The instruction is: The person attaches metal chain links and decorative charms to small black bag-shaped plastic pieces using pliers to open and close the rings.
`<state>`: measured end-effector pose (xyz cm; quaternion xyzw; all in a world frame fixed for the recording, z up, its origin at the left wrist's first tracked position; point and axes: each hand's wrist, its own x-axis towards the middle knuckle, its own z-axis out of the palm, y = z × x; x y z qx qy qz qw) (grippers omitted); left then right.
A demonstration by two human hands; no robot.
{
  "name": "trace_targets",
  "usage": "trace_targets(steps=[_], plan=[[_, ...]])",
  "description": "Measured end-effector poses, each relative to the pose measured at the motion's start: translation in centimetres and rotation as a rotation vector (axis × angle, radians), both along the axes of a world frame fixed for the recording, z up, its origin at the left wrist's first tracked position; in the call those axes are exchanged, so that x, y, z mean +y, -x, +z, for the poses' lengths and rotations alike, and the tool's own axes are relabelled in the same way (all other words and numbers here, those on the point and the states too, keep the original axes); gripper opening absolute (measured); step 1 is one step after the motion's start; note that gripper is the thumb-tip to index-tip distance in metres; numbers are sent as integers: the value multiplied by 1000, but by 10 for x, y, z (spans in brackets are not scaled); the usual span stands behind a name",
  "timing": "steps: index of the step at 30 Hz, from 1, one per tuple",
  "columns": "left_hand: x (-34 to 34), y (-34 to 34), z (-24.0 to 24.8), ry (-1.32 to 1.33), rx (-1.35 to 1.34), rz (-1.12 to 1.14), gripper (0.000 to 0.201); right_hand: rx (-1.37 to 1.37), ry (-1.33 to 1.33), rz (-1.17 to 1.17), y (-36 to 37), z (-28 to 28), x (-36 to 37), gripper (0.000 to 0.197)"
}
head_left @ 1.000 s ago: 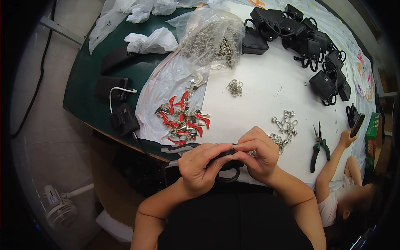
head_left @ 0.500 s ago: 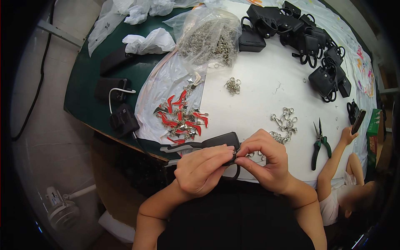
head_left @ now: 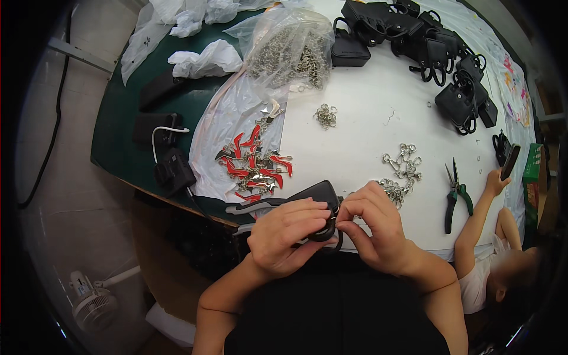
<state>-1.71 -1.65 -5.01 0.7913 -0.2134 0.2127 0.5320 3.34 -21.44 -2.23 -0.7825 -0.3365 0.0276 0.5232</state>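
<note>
My left hand (head_left: 284, 239) is closed round a small black case (head_left: 323, 232), held at the table's near edge. A glint of metal shows at its right end, where my right hand (head_left: 376, 225) pinches with thumb and forefinger. What sits between those fingertips is too small to make out. A black loop hangs just below them. Right behind my hands lies a black rounded block (head_left: 319, 192) with grey-and-black straps. To the right of it is a pile of silver clasps (head_left: 399, 174), and farther left lie red high-heel shoe charms (head_left: 254, 168) on white plastic.
Green-handled pliers (head_left: 455, 198) lie at the right. Beyond are a clear bag of metal rings (head_left: 290, 53), a small ring pile (head_left: 325, 116) and several black cases (head_left: 435, 50). Another person's hand (head_left: 496, 182) holds a phone (head_left: 510, 163) at the right edge.
My left hand has tilted, so more of the black case shows under its fingers. My right fingertips have shifted slightly at the metal end. The whole view has moved a little.
</note>
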Motion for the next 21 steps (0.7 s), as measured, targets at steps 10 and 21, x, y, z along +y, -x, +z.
trace_targets(steps=[10, 21], plan=[[48, 20, -9, -667, 260, 83, 37, -324, 157, -9, -10, 24, -29, 27], [68, 18, 45, -545, 323, 87, 33, -414, 172, 16, -8, 27, -38, 26]])
